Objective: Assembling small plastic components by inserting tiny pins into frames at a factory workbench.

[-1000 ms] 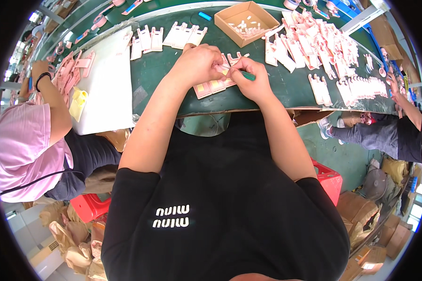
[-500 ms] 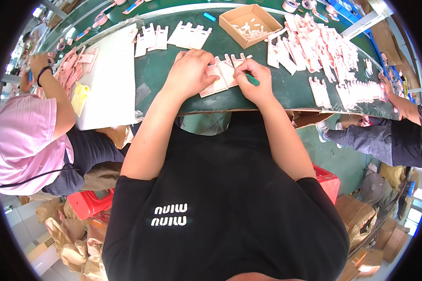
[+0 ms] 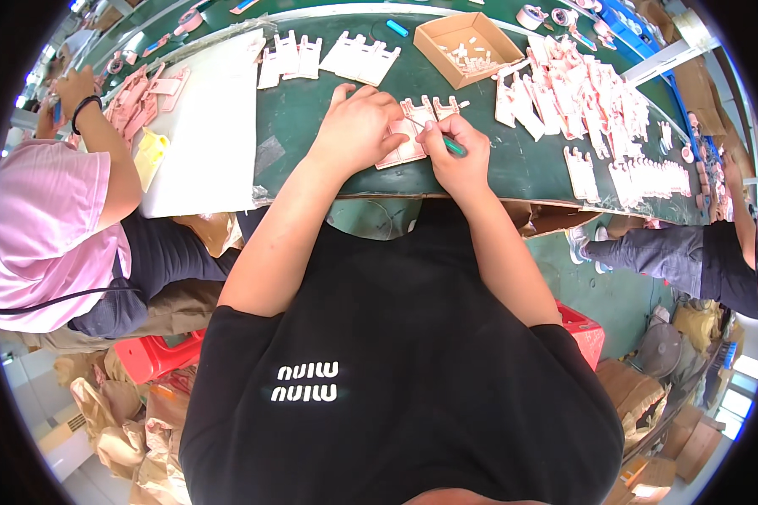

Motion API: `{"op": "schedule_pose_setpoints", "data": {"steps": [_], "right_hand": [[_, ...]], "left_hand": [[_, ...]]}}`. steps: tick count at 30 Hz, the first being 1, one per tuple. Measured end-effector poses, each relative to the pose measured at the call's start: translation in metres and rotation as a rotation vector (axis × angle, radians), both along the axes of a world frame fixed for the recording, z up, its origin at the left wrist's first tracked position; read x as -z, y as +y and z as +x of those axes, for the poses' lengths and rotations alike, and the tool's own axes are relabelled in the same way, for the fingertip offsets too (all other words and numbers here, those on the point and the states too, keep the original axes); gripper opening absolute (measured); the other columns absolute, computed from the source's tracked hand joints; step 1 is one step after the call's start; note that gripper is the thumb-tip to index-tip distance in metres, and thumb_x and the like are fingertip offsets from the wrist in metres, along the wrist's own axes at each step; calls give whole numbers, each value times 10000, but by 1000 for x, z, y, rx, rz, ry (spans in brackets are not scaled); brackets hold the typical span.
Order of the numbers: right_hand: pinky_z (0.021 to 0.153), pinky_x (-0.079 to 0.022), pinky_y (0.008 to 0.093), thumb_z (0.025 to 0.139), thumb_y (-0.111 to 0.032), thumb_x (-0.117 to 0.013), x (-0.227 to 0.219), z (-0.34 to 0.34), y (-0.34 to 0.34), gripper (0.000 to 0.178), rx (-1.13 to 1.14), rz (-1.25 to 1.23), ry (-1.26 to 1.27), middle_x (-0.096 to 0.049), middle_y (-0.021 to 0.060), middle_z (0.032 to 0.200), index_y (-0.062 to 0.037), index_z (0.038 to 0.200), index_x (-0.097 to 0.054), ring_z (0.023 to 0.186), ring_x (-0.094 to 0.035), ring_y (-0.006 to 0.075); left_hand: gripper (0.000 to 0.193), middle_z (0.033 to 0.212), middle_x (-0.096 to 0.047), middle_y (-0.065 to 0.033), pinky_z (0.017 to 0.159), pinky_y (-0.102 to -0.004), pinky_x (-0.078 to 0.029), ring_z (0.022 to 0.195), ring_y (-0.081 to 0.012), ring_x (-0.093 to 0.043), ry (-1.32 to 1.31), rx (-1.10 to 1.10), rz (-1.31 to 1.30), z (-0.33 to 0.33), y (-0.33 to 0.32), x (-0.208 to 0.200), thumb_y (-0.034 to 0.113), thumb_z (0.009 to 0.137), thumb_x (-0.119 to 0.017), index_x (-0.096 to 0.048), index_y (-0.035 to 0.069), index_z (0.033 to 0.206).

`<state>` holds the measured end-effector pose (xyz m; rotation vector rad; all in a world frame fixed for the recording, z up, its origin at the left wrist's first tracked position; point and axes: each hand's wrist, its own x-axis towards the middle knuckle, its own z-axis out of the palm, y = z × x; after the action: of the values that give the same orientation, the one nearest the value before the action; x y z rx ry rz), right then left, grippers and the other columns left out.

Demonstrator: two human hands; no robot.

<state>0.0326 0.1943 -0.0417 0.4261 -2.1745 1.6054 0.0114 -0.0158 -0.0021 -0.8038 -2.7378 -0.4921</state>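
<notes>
On the green tabletop, several flat pale pink plastic pieces with prongs lie side by side in front of me. My left hand rests over their left end, its thumb and forefinger pressed on a piece and holding it. From the other side, my right hand grips a thin hand tool by its green handle. The tool's narrow shaft points left, over the pieces near my left fingertips. I cannot make out its tip or exact kind.
Beyond my hands stands an open cardboard box with small pale bits. A large heap of pink pieces lies right, a row of them nearer. A white sheet covers the left. Co-workers sit on both sides.
The view has shifted slightly, so the table appears further right. My right hand's tool points a little further left across the pieces. The right-hand co-worker's hand has drawn away from the row.
</notes>
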Motion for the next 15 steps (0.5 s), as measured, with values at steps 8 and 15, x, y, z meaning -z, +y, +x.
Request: {"op": "schedule_pose_setpoints", "data": {"steps": [8, 15], "right_hand": [[668, -564, 319, 954, -30, -790, 4, -3, -1, 171, 3, 54, 9, -726, 118, 748, 7, 856, -654, 675, -705, 150], [681, -566, 320, 951, -21, -787, 1, 1, -1, 154, 19, 56, -10, -726, 123, 756, 11, 871, -660, 692, -706, 150]], "left_hand": [[244, 1161, -756, 5, 1190, -533, -411, 1222, -234, -666, -40, -24, -17, 1, 1, 1, 291, 872, -868, -820, 116, 1034], [242, 1143, -746, -1, 1192, -553, -405, 1229, -235, -663, -35, -5, 6, -1, 1, 2, 302, 874, -868, -823, 117, 1023]]}}
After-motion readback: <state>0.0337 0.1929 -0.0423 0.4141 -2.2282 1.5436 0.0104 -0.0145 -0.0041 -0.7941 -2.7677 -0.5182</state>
